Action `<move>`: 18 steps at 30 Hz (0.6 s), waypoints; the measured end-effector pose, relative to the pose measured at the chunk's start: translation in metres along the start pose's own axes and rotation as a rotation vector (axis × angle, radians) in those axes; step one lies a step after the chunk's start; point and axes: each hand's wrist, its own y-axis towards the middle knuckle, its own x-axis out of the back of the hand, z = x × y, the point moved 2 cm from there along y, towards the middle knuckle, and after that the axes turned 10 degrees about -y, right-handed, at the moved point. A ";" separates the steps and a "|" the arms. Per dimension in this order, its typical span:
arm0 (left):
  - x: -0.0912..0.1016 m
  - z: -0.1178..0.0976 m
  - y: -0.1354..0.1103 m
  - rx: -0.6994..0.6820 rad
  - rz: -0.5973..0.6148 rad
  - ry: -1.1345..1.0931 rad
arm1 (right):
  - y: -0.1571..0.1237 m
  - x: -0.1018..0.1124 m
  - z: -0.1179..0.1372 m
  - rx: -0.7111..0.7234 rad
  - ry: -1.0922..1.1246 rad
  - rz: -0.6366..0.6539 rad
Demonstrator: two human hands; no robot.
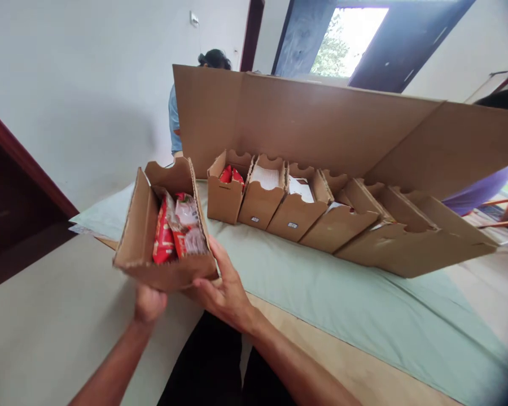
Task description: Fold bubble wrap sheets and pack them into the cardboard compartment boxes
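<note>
Both my hands hold up a small open cardboard box [140, 237] over the table's near left corner. My left hand [148, 303] grips it from underneath, fingers curled. My right hand [224, 285] clasps its near right corner, thumb along the side wall. Red and clear snack packets [175, 231] lie inside the box. A row of several similar cardboard boxes [300, 211] stands on the pale green cloth [322, 287] to the right; the leftmost holds red packets [231, 175], the following ones hold white items.
A tall folded cardboard sheet [313, 124] stands behind the row as a screen. Behind it a person in a blue top [174, 118] is partly hidden. The wooden table edge [322, 349] runs along the front. An open doorway [347, 39] is at the back.
</note>
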 end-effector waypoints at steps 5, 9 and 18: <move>-0.030 -0.002 0.137 -0.034 -0.016 -0.142 | 0.102 -0.043 -0.048 0.024 -0.044 -0.047; -0.054 0.018 0.214 0.116 0.041 -0.146 | 0.147 -0.060 -0.089 -0.108 -0.094 -0.068; -0.026 0.067 0.205 0.003 0.216 0.144 | 0.114 -0.075 -0.135 -0.284 -0.141 0.078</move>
